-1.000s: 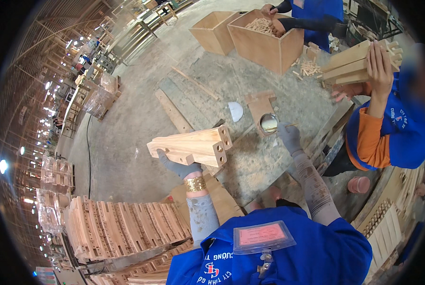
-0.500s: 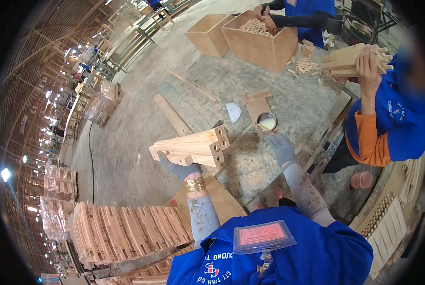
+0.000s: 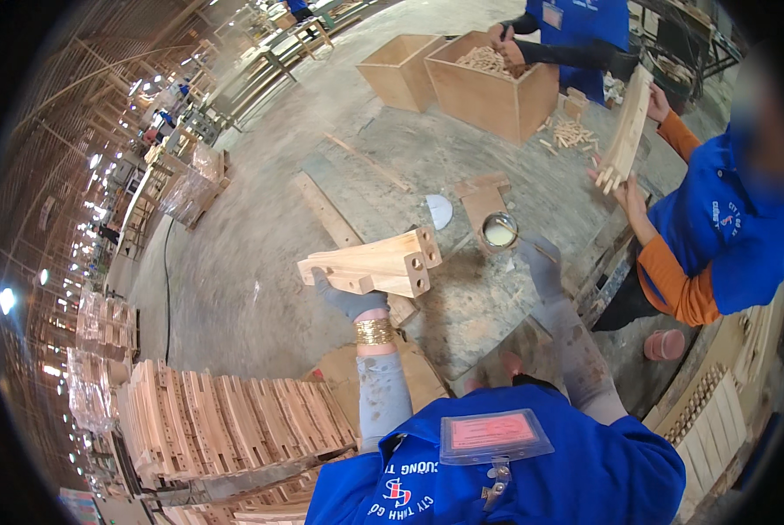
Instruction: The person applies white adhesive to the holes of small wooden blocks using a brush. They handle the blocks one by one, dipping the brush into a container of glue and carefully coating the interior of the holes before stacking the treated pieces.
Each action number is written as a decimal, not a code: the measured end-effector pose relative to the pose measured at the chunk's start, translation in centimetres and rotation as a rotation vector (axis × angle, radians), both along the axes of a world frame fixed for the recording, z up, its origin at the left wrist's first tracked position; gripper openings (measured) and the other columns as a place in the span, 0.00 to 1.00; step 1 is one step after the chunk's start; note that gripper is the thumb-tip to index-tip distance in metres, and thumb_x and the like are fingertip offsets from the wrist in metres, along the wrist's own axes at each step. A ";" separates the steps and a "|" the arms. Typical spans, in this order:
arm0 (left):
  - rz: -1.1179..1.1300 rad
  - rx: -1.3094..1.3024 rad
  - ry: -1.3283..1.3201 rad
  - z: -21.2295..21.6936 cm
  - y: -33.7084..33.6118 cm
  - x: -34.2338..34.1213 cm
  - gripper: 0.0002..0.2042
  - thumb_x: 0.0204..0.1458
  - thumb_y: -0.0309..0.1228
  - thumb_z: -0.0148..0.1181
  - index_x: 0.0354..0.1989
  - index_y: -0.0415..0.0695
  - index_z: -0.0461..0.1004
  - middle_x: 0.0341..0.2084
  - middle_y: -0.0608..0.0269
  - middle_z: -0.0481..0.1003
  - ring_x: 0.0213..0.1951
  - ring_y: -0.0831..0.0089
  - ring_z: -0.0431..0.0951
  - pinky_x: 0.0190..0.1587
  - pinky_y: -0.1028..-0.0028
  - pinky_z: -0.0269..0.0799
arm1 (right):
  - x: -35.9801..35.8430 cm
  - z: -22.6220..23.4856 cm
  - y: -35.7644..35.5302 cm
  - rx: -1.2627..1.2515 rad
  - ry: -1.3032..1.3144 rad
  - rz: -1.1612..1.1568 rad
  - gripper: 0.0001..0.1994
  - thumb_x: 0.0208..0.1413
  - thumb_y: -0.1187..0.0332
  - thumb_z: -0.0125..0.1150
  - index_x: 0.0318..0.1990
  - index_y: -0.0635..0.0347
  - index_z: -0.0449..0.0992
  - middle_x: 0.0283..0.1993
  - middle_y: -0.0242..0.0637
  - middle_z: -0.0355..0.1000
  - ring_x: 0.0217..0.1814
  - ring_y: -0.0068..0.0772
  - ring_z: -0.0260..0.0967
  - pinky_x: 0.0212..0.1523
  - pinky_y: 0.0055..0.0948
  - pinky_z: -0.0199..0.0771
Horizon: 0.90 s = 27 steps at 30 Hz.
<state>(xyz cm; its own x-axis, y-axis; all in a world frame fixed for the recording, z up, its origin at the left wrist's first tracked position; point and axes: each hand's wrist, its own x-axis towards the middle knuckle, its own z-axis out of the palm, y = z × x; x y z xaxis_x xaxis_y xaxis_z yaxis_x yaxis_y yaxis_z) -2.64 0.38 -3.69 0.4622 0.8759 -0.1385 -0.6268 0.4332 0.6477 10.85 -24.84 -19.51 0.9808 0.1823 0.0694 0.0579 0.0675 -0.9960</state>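
My left hand (image 3: pixel 350 300), in a grey glove, is closed around several pale wooden furniture parts (image 3: pixel 374 261). They are held together above the floor, with round holes in their right ends. My right hand (image 3: pixel 542 260), also gloved and partly blurred, is beside a round can (image 3: pixel 499 232) of whitish liquid. Between its fingers is a thin stick (image 3: pixel 516 234) that slants over the can's rim; the blur hides its tip.
At right a co-worker in blue holds a bundle of wooden pieces (image 3: pixel 626 131). Another reaches into a wooden box (image 3: pixel 495 92) of dowels. Stacked wooden parts (image 3: pixel 234 416) stand at lower left. A pink cup (image 3: pixel 664 345) is at right, and a plank (image 3: pixel 326 206) lies beyond my left hand.
My left hand and its wooden parts have shifted slightly right in view. My right hand has moved right, off the can's near edge. The co-worker's bundle has turned from level to steep.
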 end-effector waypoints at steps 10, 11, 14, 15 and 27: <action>-0.021 0.027 -0.048 -1.5 0.8 0.4 0.26 0.51 0.56 0.42 0.50 0.49 0.65 0.47 0.60 0.66 0.49 0.61 0.67 0.51 0.62 0.65 | -7.0 22.0 0.1 0.076 -0.502 -0.076 0.06 0.53 0.75 0.51 0.31 0.70 0.70 0.22 0.42 0.73 0.19 0.28 0.71 0.22 0.19 0.71; -0.042 -0.006 -0.057 -1.1 0.5 0.5 0.27 0.51 0.57 0.42 0.50 0.49 0.64 0.47 0.60 0.66 0.49 0.61 0.67 0.51 0.62 0.65 | -7.7 22.8 0.5 0.169 -0.448 -0.034 0.05 0.53 0.75 0.51 0.31 0.70 0.70 0.22 0.42 0.73 0.19 0.28 0.71 0.22 0.19 0.71; -0.056 -0.031 -0.060 0.0 -0.2 0.4 0.28 0.50 0.57 0.43 0.50 0.49 0.64 0.47 0.60 0.66 0.48 0.61 0.67 0.50 0.61 0.65 | -9.2 24.5 1.1 0.303 -0.313 0.044 0.05 0.53 0.76 0.51 0.31 0.69 0.70 0.22 0.42 0.72 0.19 0.27 0.71 0.21 0.19 0.71; -0.051 -0.026 -0.058 0.1 -0.3 0.3 0.28 0.50 0.58 0.44 0.51 0.49 0.63 0.48 0.60 0.65 0.48 0.61 0.67 0.50 0.61 0.66 | -9.5 24.9 1.3 0.325 -0.272 0.064 0.05 0.53 0.76 0.51 0.30 0.69 0.70 0.22 0.42 0.72 0.19 0.27 0.71 0.21 0.19 0.71; -0.061 -0.034 -0.093 -1.2 1.3 -0.1 0.32 0.47 0.59 0.45 0.55 0.49 0.60 0.49 0.56 0.64 0.50 0.58 0.66 0.50 0.58 0.65 | -9.8 25.0 2.2 -0.048 -0.758 0.054 0.06 0.55 0.75 0.51 0.30 0.70 0.71 0.25 0.38 0.73 0.22 0.25 0.73 0.21 0.20 0.73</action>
<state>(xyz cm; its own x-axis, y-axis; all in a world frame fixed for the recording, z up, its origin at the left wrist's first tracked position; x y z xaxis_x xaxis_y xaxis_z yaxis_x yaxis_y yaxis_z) -2.73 1.64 -4.90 0.5268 0.8412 -0.1216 -0.6555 0.4932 0.5719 1.09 -22.68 5.52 0.6576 0.2480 0.7114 0.7253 0.0472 -0.6868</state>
